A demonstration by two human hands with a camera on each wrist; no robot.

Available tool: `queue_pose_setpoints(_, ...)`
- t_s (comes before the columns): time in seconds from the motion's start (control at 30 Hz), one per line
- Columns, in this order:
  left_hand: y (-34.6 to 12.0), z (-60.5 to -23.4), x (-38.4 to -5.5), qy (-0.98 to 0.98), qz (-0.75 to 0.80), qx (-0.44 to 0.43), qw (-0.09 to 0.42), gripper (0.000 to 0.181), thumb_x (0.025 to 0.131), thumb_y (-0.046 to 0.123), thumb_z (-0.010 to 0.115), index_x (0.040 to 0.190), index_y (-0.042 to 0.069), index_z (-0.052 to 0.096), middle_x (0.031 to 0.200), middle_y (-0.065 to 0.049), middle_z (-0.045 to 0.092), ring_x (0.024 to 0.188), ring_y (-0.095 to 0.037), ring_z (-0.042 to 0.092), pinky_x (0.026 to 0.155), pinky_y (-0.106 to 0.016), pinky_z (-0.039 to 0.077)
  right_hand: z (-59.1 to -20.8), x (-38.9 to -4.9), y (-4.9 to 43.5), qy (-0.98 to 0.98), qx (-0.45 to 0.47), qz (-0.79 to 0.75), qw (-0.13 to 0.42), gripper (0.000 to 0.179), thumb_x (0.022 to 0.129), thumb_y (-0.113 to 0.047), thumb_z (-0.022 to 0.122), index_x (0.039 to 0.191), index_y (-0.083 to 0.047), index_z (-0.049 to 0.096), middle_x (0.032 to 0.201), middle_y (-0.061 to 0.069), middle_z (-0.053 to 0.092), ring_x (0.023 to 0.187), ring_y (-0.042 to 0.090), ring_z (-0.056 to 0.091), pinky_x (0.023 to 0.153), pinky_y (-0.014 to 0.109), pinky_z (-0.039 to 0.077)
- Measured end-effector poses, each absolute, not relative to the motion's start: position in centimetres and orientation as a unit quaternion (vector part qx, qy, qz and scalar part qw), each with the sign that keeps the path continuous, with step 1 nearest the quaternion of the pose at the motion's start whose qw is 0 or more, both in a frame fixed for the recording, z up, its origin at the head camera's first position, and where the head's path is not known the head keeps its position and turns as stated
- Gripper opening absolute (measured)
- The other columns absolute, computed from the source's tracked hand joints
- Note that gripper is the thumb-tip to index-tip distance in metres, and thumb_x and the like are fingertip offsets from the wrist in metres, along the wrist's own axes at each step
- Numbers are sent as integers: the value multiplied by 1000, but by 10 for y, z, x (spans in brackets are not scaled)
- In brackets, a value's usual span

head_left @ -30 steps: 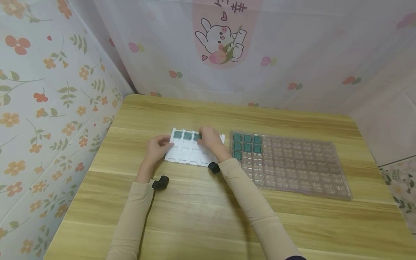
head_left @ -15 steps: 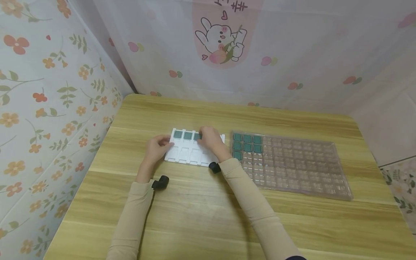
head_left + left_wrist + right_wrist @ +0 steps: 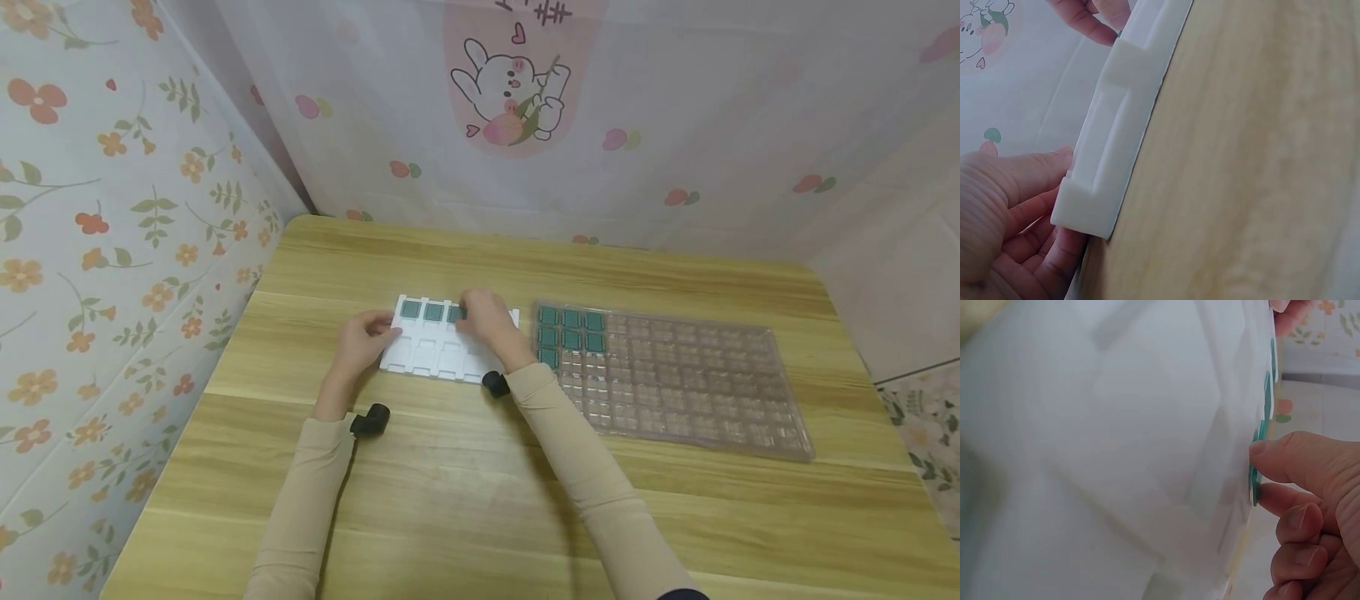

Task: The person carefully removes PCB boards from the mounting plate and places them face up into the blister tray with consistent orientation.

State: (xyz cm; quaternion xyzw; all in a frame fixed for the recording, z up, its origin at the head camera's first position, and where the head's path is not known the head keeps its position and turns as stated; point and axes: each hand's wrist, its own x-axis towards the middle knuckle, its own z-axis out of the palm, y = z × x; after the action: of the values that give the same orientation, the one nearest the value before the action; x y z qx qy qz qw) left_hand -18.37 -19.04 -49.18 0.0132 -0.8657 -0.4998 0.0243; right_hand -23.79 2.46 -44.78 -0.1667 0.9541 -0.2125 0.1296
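A white compartmented tray [image 3: 420,332] lies on the table, slightly left of centre. My left hand [image 3: 361,342] grips its left end; in the left wrist view the thumb [image 3: 1041,172] lies along the tray's edge, fingers curled below. Over the tray's far row, my right hand [image 3: 487,323] pinches a thin green square chip [image 3: 1254,478] between thumb and forefinger, at the row's third pocket. Two more green chips, one at the left end [image 3: 410,309] and one beside it [image 3: 433,312], sit in that row. My right hand hides the tray's far right part.
Right of the white tray lies a large clear plastic tray [image 3: 693,383] with many pockets. Several green chips [image 3: 571,319] fill pockets at its far left corner. The wood-grain table [image 3: 450,500] has a patterned curtain [image 3: 645,100] behind it and another at the left.
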Motion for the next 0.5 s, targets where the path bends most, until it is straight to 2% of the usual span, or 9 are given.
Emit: queue_pose_setpoints(0.5, -190, -491, -184, -865, -501, 20, 15, 33, 84, 5, 68, 114, -8, 62, 99, -24, 65, 86, -30, 61, 67, -22, 46, -441, -232, 29, 957, -164, -210, 118, 31, 84, -10, 67, 113, 1, 63, 114, 13, 64, 106, 27, 58, 90, 36, 45)
